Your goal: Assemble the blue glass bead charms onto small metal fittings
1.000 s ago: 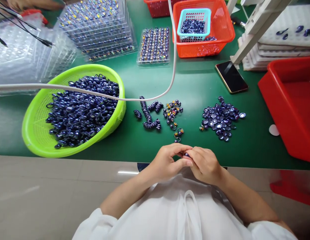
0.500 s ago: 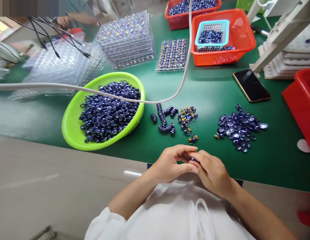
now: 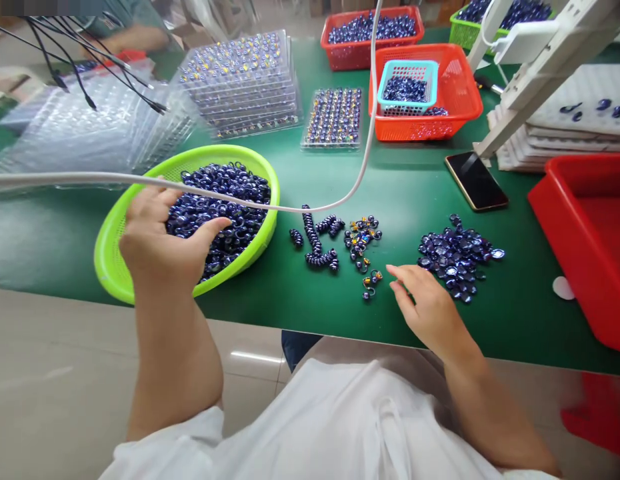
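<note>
My left hand (image 3: 163, 237) reaches over the lime-green basket (image 3: 110, 267), thumb and fingers apart. Shiny dark blue rings (image 3: 225, 193) fill the basket; I cannot tell whether the fingers touch them. My right hand (image 3: 433, 310) hovers at the table's front part, thumb and forefinger apart, with nothing visible between them. Left of its fingertips lie loose rings with amber stones (image 3: 360, 243). Further left are rows of nested dark rings (image 3: 315, 243). Just beyond the right hand is a pile of flat, glossy dark blue pieces (image 3: 453, 250).
A white cable (image 3: 290, 209) hangs across the view, in front of the basket. Behind stand stacked clear trays (image 3: 250, 93), a single filled tray (image 3: 333, 120) and red baskets (image 3: 455, 100). A phone (image 3: 475, 180) and a red bin (image 3: 580, 267) are at the right.
My hands were together at the table edge around a small dark piece. The left has moved left to the basket; the right has separated and opened. The view has shifted slightly.
</note>
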{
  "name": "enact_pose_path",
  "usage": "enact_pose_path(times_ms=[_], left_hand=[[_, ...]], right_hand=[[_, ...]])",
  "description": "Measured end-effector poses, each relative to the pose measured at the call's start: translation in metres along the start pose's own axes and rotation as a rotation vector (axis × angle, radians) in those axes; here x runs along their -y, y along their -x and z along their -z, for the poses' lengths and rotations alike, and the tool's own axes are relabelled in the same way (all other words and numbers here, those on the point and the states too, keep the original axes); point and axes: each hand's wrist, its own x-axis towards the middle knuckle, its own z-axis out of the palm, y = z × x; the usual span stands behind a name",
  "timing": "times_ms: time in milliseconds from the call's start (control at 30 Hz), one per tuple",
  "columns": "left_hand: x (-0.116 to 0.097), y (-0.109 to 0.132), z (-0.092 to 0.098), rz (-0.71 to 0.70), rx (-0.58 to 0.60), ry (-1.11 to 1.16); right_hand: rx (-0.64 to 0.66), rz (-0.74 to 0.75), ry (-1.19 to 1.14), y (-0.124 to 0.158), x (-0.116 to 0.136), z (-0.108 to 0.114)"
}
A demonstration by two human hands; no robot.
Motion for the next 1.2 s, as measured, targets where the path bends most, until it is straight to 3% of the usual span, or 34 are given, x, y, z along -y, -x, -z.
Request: enact_pose_path(times_ms=[67, 133, 233, 300, 367, 467, 600, 767, 967, 1100, 1200], left_hand=[[-0.017, 0.001, -0.007, -0.084, -0.017, -0.027], [-0.048, 0.016, -0.016, -0.175, 0.033, 0.084], [-0.096, 0.053, -0.033, -0.218, 0.265, 0.321], [-0.117, 0.077, -0.044, -0.209, 0.453, 0.497], [-0.130, 0.097, -0.054, -0.155, 0.584, 0.617], [-0.143, 0.117, -0.063, -0.028, 0.687, 0.771], [-0.162, 0.133, -0.068, 0.234, 0.806, 0.966], [-0.173, 0.143, -0.072, 0.499, 0.856, 1.163], [-0.170, 0.142, -0.071, 0.662, 0.908, 1.295], [-0.168, 0.136, -0.068, 0.837, 1.005, 1.416], [-0.164, 0.131, -0.066, 0.915, 1.173, 1.450]], right_hand=[[0.050, 0.053, 0.045, -0.006, 0.004, -0.009], [0.079, 0.091, 0.103, -0.011, 0.007, -0.018], [0.089, 0.080, 0.174, -0.013, 0.007, -0.022], [0.080, 0.046, 0.119, -0.009, 0.004, -0.018], [0.050, -0.021, -0.043, -0.003, 0.001, -0.011], [-0.039, -0.251, -0.383, 0.009, 0.002, 0.000], [-0.124, -0.508, -0.764, 0.021, 0.010, 0.004], [-0.191, -0.536, -0.912, 0.028, 0.016, -0.002], [-0.192, -0.481, -0.922, 0.035, 0.016, -0.007], [-0.067, -0.284, -0.853, 0.034, 0.013, 0.004], [0.099, -0.121, -0.698, 0.031, 0.009, 0.017]])
